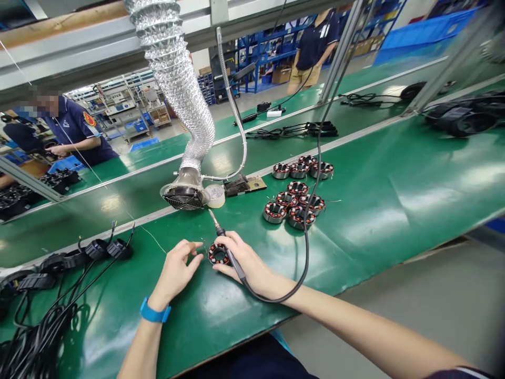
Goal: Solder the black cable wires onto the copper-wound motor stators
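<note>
**A narrow grip and a loose one**

Our right hand [252, 263] closes narrowly around the slim black handle of a soldering iron [233, 259], its metal tip pointing up and away. Its lower fingers [223, 269] rest against a wound stator [219, 253], a small ring with glossy red windings lying on the smooth green desk [221, 316]. Our left hand [175, 273], with a blue wristband [155, 310], is half open and holds nothing, its thumb and forefinger just beside the ring. Further up the desk, more stators [295, 197] sit clustered near a ribbed foil hose [173, 68] ending in a fan-guarded nozzle [184, 197]. Black cabled coils [94, 250] lie to our left.
</note>
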The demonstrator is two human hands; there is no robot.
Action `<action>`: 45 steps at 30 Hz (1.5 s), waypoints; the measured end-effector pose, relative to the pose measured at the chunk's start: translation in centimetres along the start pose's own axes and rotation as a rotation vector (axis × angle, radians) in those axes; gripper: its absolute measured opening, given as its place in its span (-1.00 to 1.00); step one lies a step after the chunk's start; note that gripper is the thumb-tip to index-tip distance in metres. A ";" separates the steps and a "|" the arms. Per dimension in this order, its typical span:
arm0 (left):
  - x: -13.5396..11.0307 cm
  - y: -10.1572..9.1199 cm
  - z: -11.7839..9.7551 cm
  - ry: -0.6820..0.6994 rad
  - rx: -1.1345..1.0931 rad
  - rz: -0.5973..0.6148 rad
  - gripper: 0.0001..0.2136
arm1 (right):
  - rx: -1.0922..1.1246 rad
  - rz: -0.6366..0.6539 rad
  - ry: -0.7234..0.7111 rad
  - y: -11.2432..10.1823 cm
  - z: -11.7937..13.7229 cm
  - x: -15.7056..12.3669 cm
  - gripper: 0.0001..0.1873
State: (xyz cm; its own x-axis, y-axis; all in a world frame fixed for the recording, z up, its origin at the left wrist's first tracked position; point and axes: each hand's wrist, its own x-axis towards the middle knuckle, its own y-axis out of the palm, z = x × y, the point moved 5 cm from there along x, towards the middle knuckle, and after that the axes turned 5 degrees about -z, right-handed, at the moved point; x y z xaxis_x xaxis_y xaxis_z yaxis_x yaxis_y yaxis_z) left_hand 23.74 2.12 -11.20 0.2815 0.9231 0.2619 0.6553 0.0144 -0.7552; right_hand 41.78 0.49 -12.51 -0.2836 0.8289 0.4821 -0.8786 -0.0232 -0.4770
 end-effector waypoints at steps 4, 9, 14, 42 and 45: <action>0.1 0.1 0.6 0.035 -0.009 0.088 -0.85 | 0.072 0.119 -0.060 -0.1 0.1 1.3 -0.56; -0.5 -0.1 0.6 -0.126 -0.210 0.331 -0.76 | 0.192 0.276 -0.146 -0.7 0.5 3.1 -0.63; -0.1 0.2 0.2 -0.262 -0.455 0.160 -0.72 | 0.255 0.283 -0.198 0.2 0.0 3.7 -0.59; 0.5 0.1 2.9 -0.264 -0.239 0.072 -0.74 | 0.193 0.096 -0.164 2.4 -2.2 2.1 -0.49; 0.5 0.0 3.0 -0.266 -0.210 0.050 -0.73 | 0.178 0.076 -0.168 2.6 -2.4 2.0 -0.54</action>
State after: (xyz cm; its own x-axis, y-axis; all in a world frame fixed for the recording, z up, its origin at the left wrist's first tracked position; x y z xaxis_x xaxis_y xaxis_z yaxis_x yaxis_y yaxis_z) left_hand 21.84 3.73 -12.87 0.1430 0.9889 0.0408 0.7832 -0.0879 -0.6156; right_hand 39.86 3.44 -14.55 -0.3985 0.7171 0.5718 -0.9018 -0.1926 -0.3869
